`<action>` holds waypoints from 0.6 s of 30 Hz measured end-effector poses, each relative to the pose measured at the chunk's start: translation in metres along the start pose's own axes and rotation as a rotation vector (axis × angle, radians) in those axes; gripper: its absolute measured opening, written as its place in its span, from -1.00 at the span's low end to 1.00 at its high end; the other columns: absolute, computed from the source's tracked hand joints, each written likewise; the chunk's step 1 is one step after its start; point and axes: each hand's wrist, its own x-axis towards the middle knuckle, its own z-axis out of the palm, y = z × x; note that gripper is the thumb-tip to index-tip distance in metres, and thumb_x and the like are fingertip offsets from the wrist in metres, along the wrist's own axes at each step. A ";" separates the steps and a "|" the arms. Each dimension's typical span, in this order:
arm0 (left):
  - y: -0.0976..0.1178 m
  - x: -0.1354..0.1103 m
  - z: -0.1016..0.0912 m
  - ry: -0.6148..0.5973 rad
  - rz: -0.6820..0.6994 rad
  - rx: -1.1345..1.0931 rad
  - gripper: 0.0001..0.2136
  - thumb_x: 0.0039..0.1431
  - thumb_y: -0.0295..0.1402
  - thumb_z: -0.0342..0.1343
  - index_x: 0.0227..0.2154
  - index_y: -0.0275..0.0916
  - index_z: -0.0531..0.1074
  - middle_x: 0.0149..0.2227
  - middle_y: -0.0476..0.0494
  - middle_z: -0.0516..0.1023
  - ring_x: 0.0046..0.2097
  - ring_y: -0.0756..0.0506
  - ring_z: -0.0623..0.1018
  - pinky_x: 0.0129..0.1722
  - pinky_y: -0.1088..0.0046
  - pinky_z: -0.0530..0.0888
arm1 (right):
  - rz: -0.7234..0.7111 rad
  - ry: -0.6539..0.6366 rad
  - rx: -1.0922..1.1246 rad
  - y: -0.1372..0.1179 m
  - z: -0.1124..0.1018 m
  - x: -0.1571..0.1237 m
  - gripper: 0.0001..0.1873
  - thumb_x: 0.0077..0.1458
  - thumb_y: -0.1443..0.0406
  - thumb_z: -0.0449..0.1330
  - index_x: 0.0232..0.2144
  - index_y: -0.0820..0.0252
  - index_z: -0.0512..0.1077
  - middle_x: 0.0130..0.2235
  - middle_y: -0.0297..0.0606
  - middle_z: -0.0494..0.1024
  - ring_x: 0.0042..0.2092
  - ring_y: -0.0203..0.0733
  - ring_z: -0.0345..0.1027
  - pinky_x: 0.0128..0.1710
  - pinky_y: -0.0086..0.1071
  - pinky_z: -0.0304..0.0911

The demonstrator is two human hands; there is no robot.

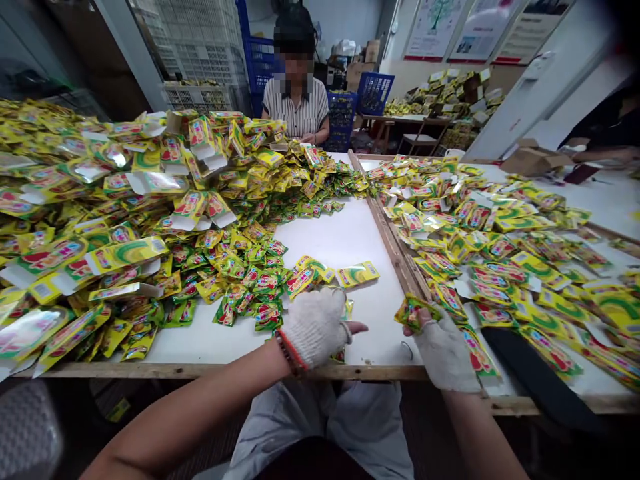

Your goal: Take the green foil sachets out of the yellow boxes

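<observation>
Packets [413, 312] gripped in right hand [444, 345], by near end of wooden divider [391, 237] on worktop [345, 233]. Left hand [317, 327] just nearside of yellow boxes [358, 274]; can't tell whether it's holding anything.

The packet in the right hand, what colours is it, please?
The packet is yellow, green and red, best seen in the head view.

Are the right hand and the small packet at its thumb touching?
Touching. The head view shows the right hand with its thumb over the packet and a fingertip below it.
</observation>
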 end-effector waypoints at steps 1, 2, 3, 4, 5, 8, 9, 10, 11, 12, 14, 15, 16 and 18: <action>-0.007 -0.004 -0.007 -0.028 0.039 0.053 -0.73 0.10 -0.17 0.12 -0.22 -0.24 0.41 -0.31 -0.27 0.44 -0.26 -0.23 0.45 -0.19 0.23 0.32 | 0.026 -0.015 -0.008 0.002 0.003 -0.002 -0.61 0.06 -0.02 0.10 -0.32 0.18 0.41 -0.50 -0.23 0.51 -0.47 -0.15 0.39 -0.49 -0.32 0.25; -0.015 -0.006 -0.012 -0.043 0.097 0.098 -0.81 0.16 -0.30 0.05 -0.18 -0.21 0.41 -0.28 -0.27 0.45 -0.24 -0.22 0.46 -0.18 0.24 0.32 | 0.045 -0.032 -0.023 0.004 0.007 -0.003 -0.62 0.05 -0.02 0.11 -0.34 0.17 0.42 -0.49 -0.24 0.51 -0.46 -0.14 0.39 -0.49 -0.33 0.25; -0.021 -0.006 -0.014 -0.047 0.174 0.123 -0.79 0.17 -0.41 0.00 -0.14 -0.18 0.41 -0.21 -0.28 0.46 -0.19 -0.22 0.46 -0.15 0.22 0.32 | 0.054 -0.043 -0.039 0.005 0.010 -0.004 -0.62 0.04 -0.02 0.12 -0.37 0.17 0.43 -0.49 -0.24 0.52 -0.45 -0.14 0.40 -0.48 -0.33 0.25; -0.027 -0.003 -0.013 -0.048 0.262 0.122 -0.72 0.15 -0.50 -0.02 -0.10 -0.14 0.40 -0.14 -0.29 0.45 -0.11 -0.23 0.45 -0.08 0.19 0.30 | 0.052 -0.050 -0.051 0.007 0.014 -0.005 -0.63 0.04 -0.02 0.12 -0.39 0.17 0.43 -0.50 -0.25 0.52 -0.44 -0.14 0.40 -0.47 -0.33 0.25; -0.032 0.001 -0.010 -0.055 0.356 0.096 -0.67 0.12 -0.54 -0.01 -0.07 -0.10 0.40 -0.06 -0.29 0.44 -0.02 -0.25 0.42 -0.01 0.13 0.26 | 0.046 -0.051 -0.056 0.008 0.016 -0.005 -0.63 0.05 -0.01 0.12 -0.40 0.17 0.42 -0.51 -0.26 0.51 -0.44 -0.15 0.40 -0.46 -0.34 0.24; -0.036 0.020 0.007 -0.120 0.613 -0.027 -0.65 0.06 -0.56 0.07 -0.12 -0.06 0.43 0.08 -0.30 0.38 0.14 -0.32 0.31 0.13 -0.04 0.08 | 0.040 -0.042 -0.023 0.011 0.019 -0.006 -0.63 0.09 -0.01 0.09 -0.42 0.17 0.38 -0.62 -0.36 0.41 -0.53 -0.24 0.29 -0.51 -0.39 0.16; -0.036 0.026 0.012 -0.144 0.662 -0.042 -0.67 0.03 -0.56 0.08 -0.15 -0.09 0.44 0.09 -0.31 0.37 0.16 -0.33 0.29 0.15 -0.07 0.04 | 0.049 -0.038 -0.003 0.012 0.018 -0.006 -0.63 0.11 -0.01 0.08 -0.42 0.17 0.36 -0.65 -0.39 0.36 -0.57 -0.27 0.24 -0.54 -0.41 0.12; -0.034 0.031 0.016 -0.163 0.688 -0.031 -0.68 -0.01 -0.57 0.10 -0.18 -0.12 0.44 0.08 -0.32 0.38 0.16 -0.34 0.29 0.15 -0.08 0.02 | 0.061 -0.034 0.013 0.012 0.017 -0.007 -0.63 0.12 -0.01 0.07 -0.42 0.17 0.35 -0.67 -0.42 0.32 -0.60 -0.30 0.19 -0.58 -0.42 0.08; -0.033 0.034 0.018 -0.174 0.688 0.005 -0.67 -0.06 -0.58 0.12 -0.19 -0.15 0.43 0.06 -0.33 0.39 0.15 -0.34 0.30 0.16 -0.08 0.01 | 0.073 -0.025 0.023 0.012 0.017 -0.007 -0.64 0.12 -0.01 0.07 -0.41 0.17 0.34 -0.67 -0.44 0.30 -0.62 -0.32 0.15 -0.61 -0.44 0.05; -0.031 0.036 0.017 -0.184 0.660 0.058 -0.62 -0.12 -0.58 0.14 -0.17 -0.18 0.41 0.02 -0.34 0.41 0.12 -0.35 0.32 0.16 -0.07 0.02 | 0.077 -0.004 0.031 0.011 0.017 -0.008 -0.64 0.11 -0.01 0.09 -0.41 0.17 0.33 -0.67 -0.45 0.29 -0.63 -0.33 0.13 -0.63 -0.45 0.03; -0.030 0.033 0.011 -0.207 0.545 0.171 -0.51 -0.20 -0.52 0.18 -0.09 -0.23 0.35 -0.06 -0.34 0.44 0.03 -0.34 0.38 0.13 -0.04 0.09 | 0.058 0.060 0.063 0.006 0.022 -0.010 -0.65 0.09 0.00 0.11 -0.40 0.17 0.31 -0.65 -0.46 0.30 -0.64 -0.35 0.13 -0.64 -0.46 0.03; -0.030 0.029 0.007 -0.215 0.472 0.214 -0.48 -0.20 -0.47 0.18 -0.05 -0.25 0.32 -0.10 -0.32 0.44 -0.02 -0.32 0.40 0.09 0.00 0.16 | 0.036 0.092 0.087 0.002 0.026 -0.011 -0.65 0.10 0.00 0.12 -0.40 0.17 0.30 -0.65 -0.47 0.30 -0.63 -0.36 0.14 -0.64 -0.47 0.04; -0.030 0.023 0.003 -0.215 0.396 0.235 -0.47 -0.17 -0.41 0.18 -0.03 -0.26 0.30 -0.11 -0.31 0.44 -0.07 -0.30 0.41 0.04 0.04 0.23 | 0.009 0.120 0.115 -0.002 0.033 -0.013 -0.66 0.11 0.01 0.11 -0.39 0.17 0.30 -0.64 -0.47 0.30 -0.63 -0.36 0.15 -0.62 -0.47 0.06; -0.030 0.008 -0.002 -0.194 0.265 0.220 -0.46 -0.11 -0.28 0.16 0.00 -0.25 0.26 -0.09 -0.29 0.41 -0.09 -0.28 0.42 -0.05 0.13 0.32 | -0.040 0.133 0.173 -0.013 0.049 -0.016 -0.68 0.15 0.03 0.08 -0.37 0.17 0.29 -0.63 -0.47 0.30 -0.61 -0.37 0.18 -0.59 -0.48 0.09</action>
